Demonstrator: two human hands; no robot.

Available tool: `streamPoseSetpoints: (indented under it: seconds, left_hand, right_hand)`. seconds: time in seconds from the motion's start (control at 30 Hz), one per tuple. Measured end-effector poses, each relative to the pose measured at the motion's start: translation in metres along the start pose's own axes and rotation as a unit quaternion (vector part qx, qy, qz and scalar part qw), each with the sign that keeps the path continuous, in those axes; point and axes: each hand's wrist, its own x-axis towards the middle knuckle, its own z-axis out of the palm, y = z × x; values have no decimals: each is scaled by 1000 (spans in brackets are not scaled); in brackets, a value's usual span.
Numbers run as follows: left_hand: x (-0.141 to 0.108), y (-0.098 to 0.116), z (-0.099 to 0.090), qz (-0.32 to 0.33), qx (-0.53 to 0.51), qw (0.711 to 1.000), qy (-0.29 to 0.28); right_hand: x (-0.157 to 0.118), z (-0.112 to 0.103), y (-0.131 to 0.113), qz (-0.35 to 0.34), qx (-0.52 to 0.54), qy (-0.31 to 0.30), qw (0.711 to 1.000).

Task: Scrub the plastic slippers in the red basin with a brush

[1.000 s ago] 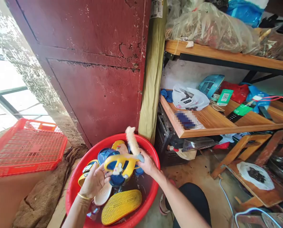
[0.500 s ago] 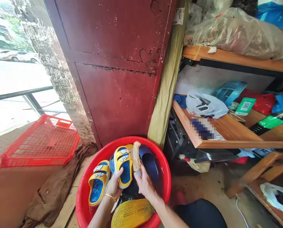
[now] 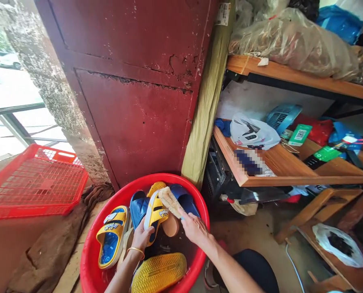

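Note:
My left hand [image 3: 143,236] grips the heel end of a yellow sandal [image 3: 159,212], which is tilted over a red tub [image 3: 204,203]. In my right hand [image 3: 196,230] is a scrubbing brush [image 3: 170,200], its bristles against the sandal's upper strap. Another yellow sandal [image 3: 110,240] with a blue insole lies at the tub's left side. Blue slippers [image 3: 138,209] and a dark blue slipper [image 3: 183,197] rest behind the held sandal. A yellow sole [image 3: 159,272] faces up near the front. Dark water shows between the shoes.
A red crate [image 3: 38,181] and a brown cloth [image 3: 50,248] are at the left. Behind the tub stands a maroon door [image 3: 132,114]. Wooden shelving [image 3: 291,181] with bags and a blue fan is at the right, above a wooden stool [image 3: 336,244].
The held sandal has turned onto its side, and the brush has moved from beside it onto its strap. A tan sole now shows beneath. The view has shifted right.

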Motion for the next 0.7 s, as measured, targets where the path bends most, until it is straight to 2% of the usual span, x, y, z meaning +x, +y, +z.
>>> streamPoseSetpoints:
  seconds: [0.07,0.13,0.2,0.27,0.37,0.47,0.53,0.6,0.7]
  left_hand:
    - [-2,1,-1,-10,-62,998,-29]
    - [-4,4,-3,-54,-128,989,-48]
    - [-7,9,-4,-104,-190,975,-42]
    - [-9,15,-5,-130,-238,962,-32]
    - [-10,22,0,-151,-270,949,-57]
    - [-9,22,6,-162,-302,936,-77]
    - [-10,20,11,-162,-316,932,-74]
    - [-13,17,15,-156,-320,932,-69]
    - [-19,13,21,-142,-306,939,-72]
  right_hand:
    - [1,5,-7,-8,28,6,1000]
    - [0,11,-8,1,56,0,998]
    - [-4,14,-2,22,89,-4,996]
    - [-14,13,5,24,135,14,991]
    - [-43,11,4,8,183,38,982]
    - [-79,20,-14,14,170,-33,985]
    - [-90,33,-29,12,163,-58,985]
    - [-79,44,-41,6,173,-48,984]
    - [-28,48,-56,44,227,-16,973]
